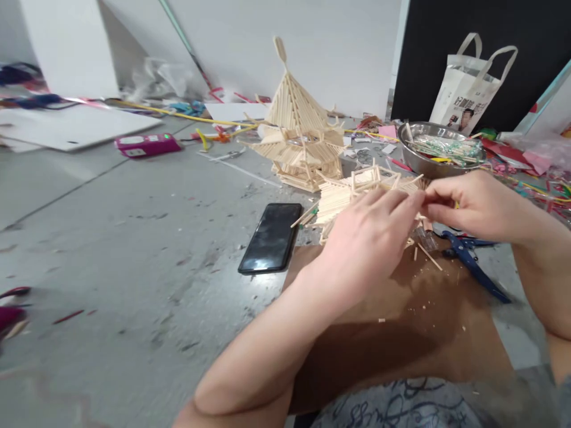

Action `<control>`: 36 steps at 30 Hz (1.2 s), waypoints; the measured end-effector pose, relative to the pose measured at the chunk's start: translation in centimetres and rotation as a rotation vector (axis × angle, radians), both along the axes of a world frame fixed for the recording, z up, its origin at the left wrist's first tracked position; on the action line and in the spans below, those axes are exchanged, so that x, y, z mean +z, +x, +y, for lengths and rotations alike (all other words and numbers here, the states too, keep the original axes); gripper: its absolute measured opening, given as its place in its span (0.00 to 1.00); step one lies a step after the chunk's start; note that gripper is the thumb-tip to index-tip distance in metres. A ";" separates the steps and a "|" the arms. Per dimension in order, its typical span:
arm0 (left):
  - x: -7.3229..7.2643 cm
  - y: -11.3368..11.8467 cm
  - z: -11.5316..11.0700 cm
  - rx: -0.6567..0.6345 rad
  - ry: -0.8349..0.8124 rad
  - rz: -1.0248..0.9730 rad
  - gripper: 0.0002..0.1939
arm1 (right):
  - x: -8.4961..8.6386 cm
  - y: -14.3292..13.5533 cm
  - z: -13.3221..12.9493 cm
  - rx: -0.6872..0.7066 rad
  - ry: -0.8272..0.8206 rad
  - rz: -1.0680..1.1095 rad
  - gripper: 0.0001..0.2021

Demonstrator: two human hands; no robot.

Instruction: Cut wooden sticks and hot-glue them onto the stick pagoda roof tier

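A low model built of thin wooden sticks (335, 201) lies in front of me, with a flat slatted surface and small frames on top. Over its near side curls my left hand (372, 235), closed on it; the fingertips are partly hidden. My right hand (473, 205) is pinched at the model's right edge, almost touching the left fingertips, and whatever it holds is too small to make out. Just behind stands a tiered pagoda of the same sticks (298, 113) with a pointed roof. Loose sticks (429, 257) lie below my hands.
Blue cutting pliers (475, 267) rest at the right, beside a brown board (401, 345) with scraps. A black phone (272, 238) lies left of the model. Further back are a metal bowl (405, 154) of sticks, a magenta device (147, 144) and a white bag (464, 89).
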State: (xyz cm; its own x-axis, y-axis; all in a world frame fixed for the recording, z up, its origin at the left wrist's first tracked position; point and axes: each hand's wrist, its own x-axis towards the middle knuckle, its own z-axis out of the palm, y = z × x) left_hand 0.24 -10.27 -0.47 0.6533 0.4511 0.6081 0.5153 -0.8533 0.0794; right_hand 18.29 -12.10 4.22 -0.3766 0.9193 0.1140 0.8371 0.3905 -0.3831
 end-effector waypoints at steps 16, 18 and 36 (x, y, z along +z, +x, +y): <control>-9.1 4.1 -3.7 -0.151 -0.638 0.115 0.10 | -13.0 12.2 -7.5 -0.773 -0.231 -0.460 0.25; -10.6 4.1 -3.8 -0.162 -0.742 0.079 0.11 | -14.2 12.6 -7.3 -0.721 -0.362 -0.504 0.23; -13.1 3.1 -4.1 -0.369 -0.450 -0.385 0.05 | -9.2 11.3 -10.7 -0.643 -0.139 0.391 0.15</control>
State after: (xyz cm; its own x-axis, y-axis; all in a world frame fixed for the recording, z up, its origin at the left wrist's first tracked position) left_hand 3.33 -14.33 -13.53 0.5881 0.5035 0.6329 0.0625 -0.8085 0.5852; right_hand 29.60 -22.76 -5.01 0.2812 0.9596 -0.0041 0.6769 -0.2014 -0.7080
